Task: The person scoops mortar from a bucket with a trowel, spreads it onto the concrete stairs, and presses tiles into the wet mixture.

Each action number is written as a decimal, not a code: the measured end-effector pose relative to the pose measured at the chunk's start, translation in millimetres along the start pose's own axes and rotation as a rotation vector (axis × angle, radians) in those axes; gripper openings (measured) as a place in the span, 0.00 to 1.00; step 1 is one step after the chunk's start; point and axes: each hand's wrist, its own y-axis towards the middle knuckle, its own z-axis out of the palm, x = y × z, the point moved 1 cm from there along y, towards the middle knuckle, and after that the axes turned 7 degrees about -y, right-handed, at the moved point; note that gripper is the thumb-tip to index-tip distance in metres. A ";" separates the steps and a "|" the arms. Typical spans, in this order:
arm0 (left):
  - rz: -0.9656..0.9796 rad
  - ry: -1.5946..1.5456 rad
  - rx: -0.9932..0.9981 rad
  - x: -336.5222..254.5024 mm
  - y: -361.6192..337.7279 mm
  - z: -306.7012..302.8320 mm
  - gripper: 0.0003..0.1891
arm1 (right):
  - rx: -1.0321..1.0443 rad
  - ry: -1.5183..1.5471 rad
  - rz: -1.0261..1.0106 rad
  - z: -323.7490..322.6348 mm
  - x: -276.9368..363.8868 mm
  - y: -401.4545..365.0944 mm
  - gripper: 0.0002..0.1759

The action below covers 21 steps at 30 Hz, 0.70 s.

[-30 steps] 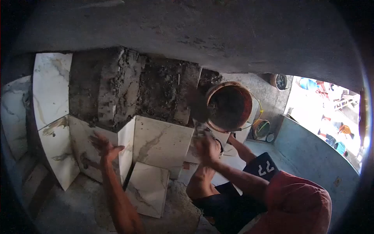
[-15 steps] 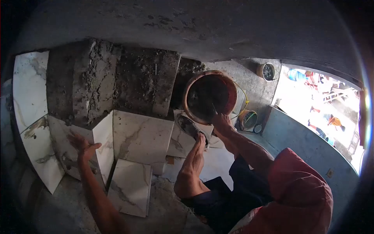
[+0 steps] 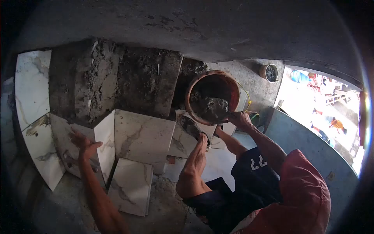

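My right hand [image 3: 241, 120] grips a trowel, its handle largely hidden by my fingers. On the blade sits a heap of wet grey mortar [image 3: 214, 108], held over the mouth of a round bucket [image 3: 189, 93] whose inside is dark with more mix. Over to the left, my left hand [image 3: 83, 144] has its fingers spread against a marble-look tile [image 3: 61, 128] on the step's face. Beside it, a pale veined tile [image 3: 105, 136] forms the corner, and another wide tile [image 3: 144, 134] covers the neighbouring face.
A loose tile [image 3: 130, 187] leans below the step. Rough mortar [image 3: 136, 78] covers the step tops. A small bucket [image 3: 269, 72] stands near the bright opening, where a person [image 3: 337, 124] is outside. A bluish low wall [image 3: 307, 136] runs along the right.
The trowel has come up out of the bucket's dark inside with mortar on its blade, and my right hand has shifted right. My left hand stays at the tile.
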 end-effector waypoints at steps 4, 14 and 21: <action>0.022 -0.092 0.000 32.9 19.5 19.6 0.57 | -0.220 0.055 -0.122 16.3 -5.6 -6.0 0.16; 0.052 -0.135 0.012 23.4 13.5 17.7 0.66 | -0.160 1.357 0.186 27.2 205.5 4.7 0.22; -0.017 -0.274 0.174 78.6 45.9 65.3 0.67 | -0.534 1.018 -0.416 57.5 414.6 83.3 0.16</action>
